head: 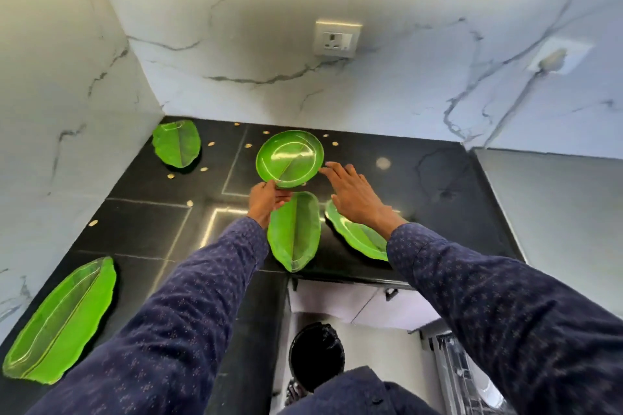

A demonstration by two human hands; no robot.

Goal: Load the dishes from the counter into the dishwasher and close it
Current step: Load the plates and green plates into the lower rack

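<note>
1. At your far left, a large leaf-shaped green plate (60, 320) lies on the black counter (141, 229), its lower tip close to the frame edge.
2. Further back, near the corner of the marble wall, you have a smaller leaf-shaped plate (177, 143); small pale flecks lie scattered on the counter around it, too small to identify.
3. Your left hand (266, 200) pinches the near rim of the round green plate (290, 158), which is tilted up toward you; your thumb is on top, and the fingers beneath are hidden by the plate.
4. Just below that hand lies a long leaf plate (295, 231), its upper end partly covered by your knuckles.
5. Your right hand (350, 192) reaches with fingers straight and spread, fingertips just beside the round plate's right rim; contact is hard to judge.
6. Under your right wrist, another leaf plate (354, 232) is half hidden by your sleeve.
7. On the wall, a wall socket (337, 39) carries no readable writing.
8. Low down, a black bin (317, 354) sits on the floor, and the dishwasher (462, 377) is cut off at the lower right, with only a blurred strip of rack showing.
</note>
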